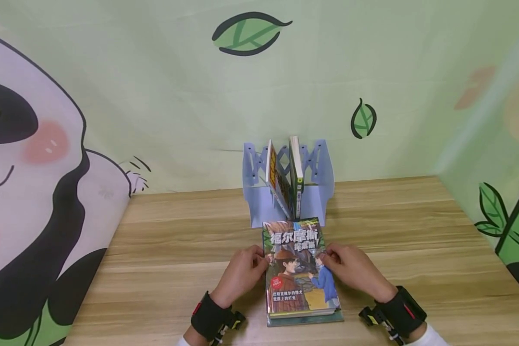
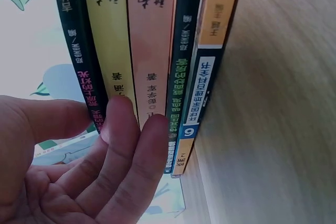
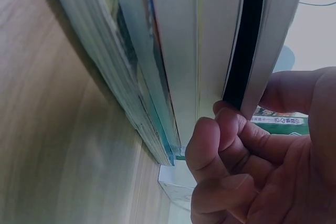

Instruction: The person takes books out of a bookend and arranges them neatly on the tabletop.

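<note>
A stack of several books lies flat on the wooden table in front of me. On top is a comic-style book showing two figures and a large white title. My left hand pinches its left side, the thumb at the cover and fingertips along the spines. Opposite, my right hand pinches the right side between thumb and bent fingers. Below it, the left wrist view shows a yellow spine, a pink spine, a dark green spine and an orange-and-dark spine against the table.
Just behind the stack stands a light blue folding bookend. Two books stand in it: a leaning one and a more upright one. A printed cloth backdrop rises behind the table. Each wrist wears a black band.
</note>
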{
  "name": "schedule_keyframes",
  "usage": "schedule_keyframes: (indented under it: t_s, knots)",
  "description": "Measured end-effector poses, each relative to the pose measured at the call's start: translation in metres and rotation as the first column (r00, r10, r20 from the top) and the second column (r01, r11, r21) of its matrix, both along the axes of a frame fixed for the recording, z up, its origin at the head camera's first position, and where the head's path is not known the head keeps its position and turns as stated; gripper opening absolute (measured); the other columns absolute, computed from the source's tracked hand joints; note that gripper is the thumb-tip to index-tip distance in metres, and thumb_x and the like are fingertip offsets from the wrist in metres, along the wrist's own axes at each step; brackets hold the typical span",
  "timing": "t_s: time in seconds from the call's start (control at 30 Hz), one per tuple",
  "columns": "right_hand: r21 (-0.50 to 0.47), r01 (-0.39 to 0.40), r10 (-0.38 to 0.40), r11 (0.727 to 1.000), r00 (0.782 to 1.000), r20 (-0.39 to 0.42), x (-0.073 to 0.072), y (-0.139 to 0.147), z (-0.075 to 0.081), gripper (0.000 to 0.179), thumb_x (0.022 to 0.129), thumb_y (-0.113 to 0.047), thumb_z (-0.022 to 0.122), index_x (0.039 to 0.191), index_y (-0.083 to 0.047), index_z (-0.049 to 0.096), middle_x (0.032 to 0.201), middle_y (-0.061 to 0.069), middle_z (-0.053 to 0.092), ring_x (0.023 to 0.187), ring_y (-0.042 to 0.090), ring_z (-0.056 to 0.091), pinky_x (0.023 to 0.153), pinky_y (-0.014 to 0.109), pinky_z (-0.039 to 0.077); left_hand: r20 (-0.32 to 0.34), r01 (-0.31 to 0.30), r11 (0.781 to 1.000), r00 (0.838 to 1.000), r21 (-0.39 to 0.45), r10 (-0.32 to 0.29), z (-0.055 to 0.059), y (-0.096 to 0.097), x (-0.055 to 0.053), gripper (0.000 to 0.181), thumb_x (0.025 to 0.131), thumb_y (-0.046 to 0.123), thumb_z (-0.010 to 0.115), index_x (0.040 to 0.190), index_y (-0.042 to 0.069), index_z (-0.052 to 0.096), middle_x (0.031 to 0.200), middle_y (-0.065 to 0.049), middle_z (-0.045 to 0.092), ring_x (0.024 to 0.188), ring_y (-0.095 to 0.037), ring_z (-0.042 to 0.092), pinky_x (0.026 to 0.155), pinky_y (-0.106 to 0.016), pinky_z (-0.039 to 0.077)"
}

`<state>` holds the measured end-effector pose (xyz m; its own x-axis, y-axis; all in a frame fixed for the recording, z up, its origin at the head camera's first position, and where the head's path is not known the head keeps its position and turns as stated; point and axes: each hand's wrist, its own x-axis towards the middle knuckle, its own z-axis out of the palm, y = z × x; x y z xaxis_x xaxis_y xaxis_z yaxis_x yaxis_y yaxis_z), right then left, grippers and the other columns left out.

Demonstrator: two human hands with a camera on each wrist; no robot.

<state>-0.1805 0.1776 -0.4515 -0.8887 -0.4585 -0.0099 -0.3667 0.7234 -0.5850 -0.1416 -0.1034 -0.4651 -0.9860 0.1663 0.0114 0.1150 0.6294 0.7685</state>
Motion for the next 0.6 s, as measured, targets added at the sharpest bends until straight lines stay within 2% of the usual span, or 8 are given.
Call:
schedule_keyframes:
  t_s: [0.3,0.6]
  knots:
    - [0.010,-0.010,0.010,1.000,1.000,0.021,-0.0002,0.0005,-0.0023,0.022,0.098,-0.027,0.059,0.078,-0.019,0.059,0.062,-0.009,0.043,0.053,0.004,0.038,0.053,0.019,0.029,0.021,0.013,1.000,1.000,-0.020,-0.012,-0.0036,-0.0002,-0.0009,0.015,0.097,0.016,0.058,0.101,0.003,0.065,0.074,0.002,0.062,0.056,-0.005,0.050,0.052,-0.020,0.041]
    - [0.035,-0.018,0.017,0.999,0.999,0.036,-0.0011,0.0009,-0.0045,0.021,0.099,-0.028,0.059,0.080,-0.018,0.057,0.063,-0.008,0.042,0.054,0.005,0.038,0.054,0.020,0.029,0.042,0.017,1.000,0.999,-0.014,-0.017,-0.0044,-0.0009,-0.0017,0.016,0.097,0.018,0.058,0.103,0.004,0.063,0.082,-0.002,0.066,0.062,-0.006,0.054,0.054,-0.022,0.046]
